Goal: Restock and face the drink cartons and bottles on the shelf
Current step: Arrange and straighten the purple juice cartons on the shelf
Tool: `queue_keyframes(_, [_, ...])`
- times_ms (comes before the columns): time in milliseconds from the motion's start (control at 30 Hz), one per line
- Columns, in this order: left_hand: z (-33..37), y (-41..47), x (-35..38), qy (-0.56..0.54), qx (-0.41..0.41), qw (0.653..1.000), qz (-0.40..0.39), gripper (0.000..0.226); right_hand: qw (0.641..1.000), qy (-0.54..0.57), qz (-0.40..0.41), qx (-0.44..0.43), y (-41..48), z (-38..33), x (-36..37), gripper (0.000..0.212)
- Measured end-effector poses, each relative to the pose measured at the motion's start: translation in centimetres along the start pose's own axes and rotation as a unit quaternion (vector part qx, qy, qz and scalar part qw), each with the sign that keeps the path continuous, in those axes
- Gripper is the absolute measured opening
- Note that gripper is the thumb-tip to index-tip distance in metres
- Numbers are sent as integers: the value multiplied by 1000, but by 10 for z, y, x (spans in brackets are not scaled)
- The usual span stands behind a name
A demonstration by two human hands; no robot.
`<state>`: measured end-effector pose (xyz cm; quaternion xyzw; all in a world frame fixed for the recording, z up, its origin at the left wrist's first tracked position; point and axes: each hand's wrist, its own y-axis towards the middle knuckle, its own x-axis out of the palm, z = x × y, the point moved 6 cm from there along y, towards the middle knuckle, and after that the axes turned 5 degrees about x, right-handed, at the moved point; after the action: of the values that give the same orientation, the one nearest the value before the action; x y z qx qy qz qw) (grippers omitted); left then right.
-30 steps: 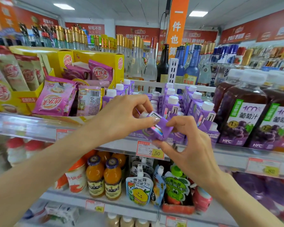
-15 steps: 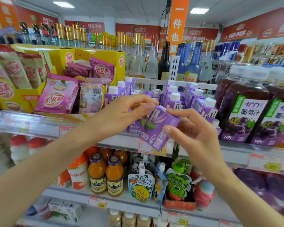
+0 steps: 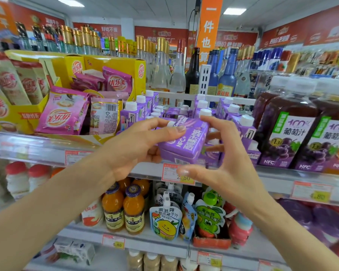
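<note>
Forearms, two, bare, reaching in from the lower corners. Left hand [image 3: 133, 145]: grasping the purple carton [image 3: 186, 143], thumb [image 3: 170, 132] pressed flat along its upper face, fingers underneath and mostly hidden. Right hand [image 3: 229, 169]: spread wide, a loose hold only; forefinger [image 3: 217, 124] hooked over the carton's top far edge, other fingers behind its right end, thumb tip [image 3: 186, 171] hanging clear below, not touching. Carton: in the air between both hands, tipped on its side with the print running sideways, just in front of the shelf lip [image 3: 37, 149] and just above a price tag [image 3: 176, 173]. Step in hand, as judged: turning one carton to face it before it is set down; not yet placed. Next move calls for: cap uppermost, print to the front, then a seat at the front of the purple carton row [image 3: 133, 116], which stands cap-up on the shelf behind the hands, without nudging its neighbours. Just right of that row: grape juice bottles [image 3: 288, 130], labels forward. Behind, at the back of the shelf: tall glass bottles [image 3: 160, 71], upright.
</note>
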<state>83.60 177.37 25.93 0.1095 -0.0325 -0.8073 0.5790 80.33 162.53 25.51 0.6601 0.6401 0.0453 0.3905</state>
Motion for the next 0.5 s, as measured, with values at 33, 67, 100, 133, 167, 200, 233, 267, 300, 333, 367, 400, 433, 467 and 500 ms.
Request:
queue_keyframes(33, [-2,2,-1,-7,-11,1000,1,43,1000,-6,13,-5,0,0,0,85])
queue_keyframes(67, [-4,3,0,-13,-22,1000,0,42,1000,-3,23,-5,1,0,1,84])
queue_keyframes(100, [-6,3,0,-18,-30,999,-7,43,1000,-1,30,-7,1,-1,1,84])
queue_keyframes(133, [-8,4,1,-23,-39,999,-16,43,999,-1,35,-9,2,-1,1,83])
queue_keyframes(167, [-10,4,1,-29,-46,998,-26,42,999,-1,37,-10,3,0,1,83])
queue_keyframes(200, [-12,5,2,-37,-53,997,-34,39,999,5,36,-9,3,0,1,82])
queue_keyframes(233, [-14,5,2,-50,-61,996,-38,36,999,13,35,-8,3,1,0,80])
queue_keyframes(267, [-16,6,2,-68,-71,994,-42,33,999,21,37,-12,2,1,0,77])
queue_keyframes(300, [-19,6,2,-94,-84,991,-47,32,998,27,44,-23,1,0,-1,72])
queue_keyframes(333, [-22,6,4,-127,-102,985,-55,31,997,30,54,-40,0,-2,-1,66])
queue_keyframes(367, [-25,6,6,-163,-120,977,-65,28,995,35,68,-61,-2,-5,-2,58])
queue_keyframes(400, [-27,6,9,-197,-138,968,-74,24,992,41,84,-82,-4,-8,-2,49])
queue_keyframes(433, [-28,5,11,-224,-149,960,-79,20,989,46,100,-101,-6,-10,-1,41])
queue_keyframes(467, [-29,5,13,-245,-157,953,-82,19,985,51,114,-116,-8,-11,-1,33])
queue_keyframes(500, [-30,5,14,-262,-160,948,-84,19,983,60,123,-123,-9,-11,0,28])
